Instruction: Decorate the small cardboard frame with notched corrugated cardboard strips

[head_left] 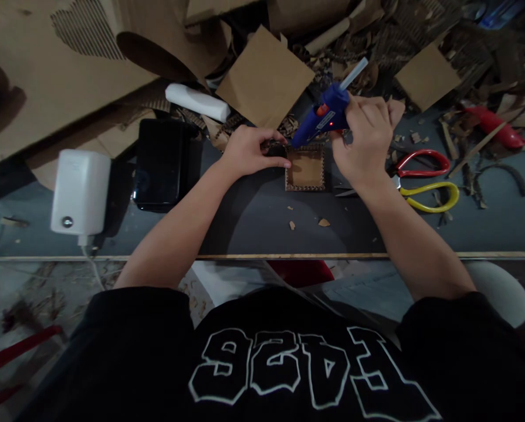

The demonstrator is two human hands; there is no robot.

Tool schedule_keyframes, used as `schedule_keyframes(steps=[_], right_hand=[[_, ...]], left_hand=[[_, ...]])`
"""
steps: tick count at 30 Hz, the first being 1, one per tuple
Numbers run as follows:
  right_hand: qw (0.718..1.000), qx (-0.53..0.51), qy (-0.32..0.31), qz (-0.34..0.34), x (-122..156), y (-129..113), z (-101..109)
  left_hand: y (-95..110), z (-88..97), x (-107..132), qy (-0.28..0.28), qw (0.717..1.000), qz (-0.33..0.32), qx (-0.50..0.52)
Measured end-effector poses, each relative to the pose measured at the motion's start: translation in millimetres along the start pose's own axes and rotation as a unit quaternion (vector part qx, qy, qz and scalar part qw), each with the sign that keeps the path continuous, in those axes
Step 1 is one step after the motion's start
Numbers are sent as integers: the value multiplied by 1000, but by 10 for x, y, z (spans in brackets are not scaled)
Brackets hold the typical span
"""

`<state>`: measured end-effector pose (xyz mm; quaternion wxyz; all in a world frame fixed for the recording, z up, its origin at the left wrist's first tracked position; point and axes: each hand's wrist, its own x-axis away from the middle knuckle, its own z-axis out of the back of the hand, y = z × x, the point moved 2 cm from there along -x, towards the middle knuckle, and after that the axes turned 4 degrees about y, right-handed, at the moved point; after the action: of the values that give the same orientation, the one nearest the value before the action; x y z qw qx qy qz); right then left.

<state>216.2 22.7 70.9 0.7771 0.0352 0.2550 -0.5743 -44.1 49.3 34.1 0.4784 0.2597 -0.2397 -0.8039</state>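
Note:
My right hand (365, 138) is wrapped round the handle of a blue hot glue gun (317, 120). A pale glue stick (354, 73) sticks out of its back end, and a small orange-red light glows on its side. The nozzle points down and left, close to the top left corner of a small open cardboard tray (305, 186) with corrugated walls. At that tray's left side, my left hand (256, 151) holds its edge, thumb at the wall and fingers by the upper corner. Whether the nozzle touches the cardboard, I cannot tell.
Scissors (429, 180) with red and yellow handles lie right of my right hand. A black phone-like device (160, 164), a white power bank (81, 190) with a cable and a white roll (197, 102) are left. Cardboard sheets (264, 76) and scraps crowd the back.

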Motion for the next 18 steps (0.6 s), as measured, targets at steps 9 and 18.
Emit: schedule_keyframes(steps=[9, 18], right_hand=[[997, -36, 40, 46, -27, 253, -169], [999, 5, 19, 42, -23, 207, -139]], left_hand=[[-42, -19, -8, 9, 1000, -23, -4], [-47, -3, -17, -3, 1000, -14, 19]])
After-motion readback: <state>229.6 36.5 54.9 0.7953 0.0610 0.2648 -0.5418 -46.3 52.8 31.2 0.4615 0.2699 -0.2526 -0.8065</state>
